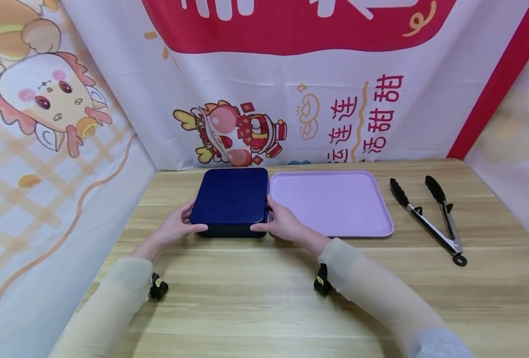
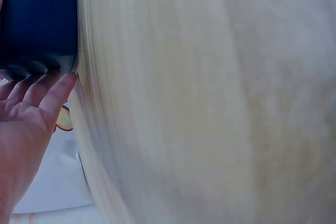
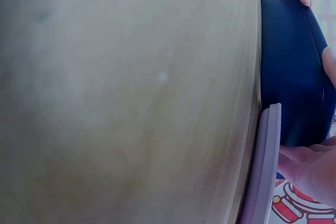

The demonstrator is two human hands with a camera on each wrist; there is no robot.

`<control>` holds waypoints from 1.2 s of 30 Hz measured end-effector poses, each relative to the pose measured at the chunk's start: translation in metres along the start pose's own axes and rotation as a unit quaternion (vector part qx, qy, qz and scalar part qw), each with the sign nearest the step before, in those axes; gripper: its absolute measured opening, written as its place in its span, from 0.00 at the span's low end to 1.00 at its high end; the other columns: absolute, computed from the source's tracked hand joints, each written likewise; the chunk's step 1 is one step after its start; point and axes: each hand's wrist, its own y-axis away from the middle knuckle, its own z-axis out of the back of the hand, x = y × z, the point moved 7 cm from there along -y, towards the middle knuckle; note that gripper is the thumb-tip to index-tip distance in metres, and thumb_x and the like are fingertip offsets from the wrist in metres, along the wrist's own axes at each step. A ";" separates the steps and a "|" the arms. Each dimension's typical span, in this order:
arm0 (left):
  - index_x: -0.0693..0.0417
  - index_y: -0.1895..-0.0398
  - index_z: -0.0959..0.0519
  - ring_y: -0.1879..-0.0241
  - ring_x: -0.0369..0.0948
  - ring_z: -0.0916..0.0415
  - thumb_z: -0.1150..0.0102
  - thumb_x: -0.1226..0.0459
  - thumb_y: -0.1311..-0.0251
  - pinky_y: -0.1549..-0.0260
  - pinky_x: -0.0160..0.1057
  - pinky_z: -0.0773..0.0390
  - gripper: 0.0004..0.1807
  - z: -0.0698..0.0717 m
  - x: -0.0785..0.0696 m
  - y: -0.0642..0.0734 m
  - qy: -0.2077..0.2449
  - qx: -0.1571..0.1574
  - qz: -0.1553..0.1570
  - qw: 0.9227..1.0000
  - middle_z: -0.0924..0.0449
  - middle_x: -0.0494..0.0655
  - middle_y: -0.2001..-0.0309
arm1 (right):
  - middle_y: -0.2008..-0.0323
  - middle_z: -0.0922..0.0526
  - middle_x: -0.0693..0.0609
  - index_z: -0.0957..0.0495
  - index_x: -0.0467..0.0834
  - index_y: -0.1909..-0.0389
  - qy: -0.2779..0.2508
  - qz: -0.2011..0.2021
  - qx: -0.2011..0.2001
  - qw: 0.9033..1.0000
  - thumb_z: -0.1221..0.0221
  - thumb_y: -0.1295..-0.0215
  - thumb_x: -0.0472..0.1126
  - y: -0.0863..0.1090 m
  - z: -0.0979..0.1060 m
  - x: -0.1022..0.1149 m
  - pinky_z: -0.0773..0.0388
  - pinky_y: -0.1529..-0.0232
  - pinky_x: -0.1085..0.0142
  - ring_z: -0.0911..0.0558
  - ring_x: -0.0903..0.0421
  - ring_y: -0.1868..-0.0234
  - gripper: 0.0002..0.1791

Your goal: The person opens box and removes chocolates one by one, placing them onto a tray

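Note:
A dark blue lidded box point(image 1: 229, 196) sits at the back of the wooden table, left of the middle. My left hand point(image 1: 176, 226) holds its left side, with the thumb along the front near the corner. On the opposite side my right hand point(image 1: 284, 222) grips the box, thumb at the front right corner and fingers along the right wall. In the left wrist view, the left fingers point(image 2: 56, 94) touch the box's end wall. A seam below the lid shows on the box point(image 3: 290, 66) in the right wrist view. Some fingertips are hidden behind the box.
A lilac tray point(image 1: 331, 204) lies directly right of the box, close to my right hand. Farther right, black-tipped metal tongs point(image 1: 432, 228) lie spread on the table point(image 1: 246, 298). Printed cloth point(image 1: 264, 74) hangs behind the table's back edge and along both sides.

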 end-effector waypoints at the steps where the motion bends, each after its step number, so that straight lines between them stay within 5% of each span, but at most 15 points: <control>1: 0.63 0.23 0.58 0.30 0.60 0.48 0.30 0.63 0.43 0.34 0.55 0.45 0.54 0.000 0.000 0.000 -0.004 0.000 0.000 1.000 0.53 0.65 0.26 | 0.29 0.39 0.43 0.57 0.37 0.24 -0.002 0.000 0.000 1.000 0.29 0.45 0.54 0.000 0.000 0.000 0.40 0.33 0.59 0.39 0.51 0.30 0.59; 27: 0.63 0.24 0.56 0.35 0.59 0.37 0.28 0.63 0.47 0.38 0.54 0.37 0.55 0.001 0.001 -0.003 -0.025 -0.008 0.001 1.000 0.44 0.67 0.30 | 0.31 0.38 0.39 0.56 0.34 0.25 0.030 0.002 0.016 0.999 0.29 0.46 0.54 -0.005 0.005 0.003 0.38 0.35 0.60 0.35 0.50 0.32 0.60; 36: 0.64 0.24 0.54 0.34 0.60 0.40 0.28 0.60 0.45 0.38 0.55 0.38 0.54 0.003 0.000 -0.002 -0.039 -0.018 0.010 0.999 0.46 0.67 0.29 | 0.28 0.42 0.43 0.59 0.39 0.23 -0.030 0.021 0.023 0.999 0.30 0.43 0.53 -0.007 0.008 0.007 0.41 0.33 0.61 0.39 0.52 0.30 0.59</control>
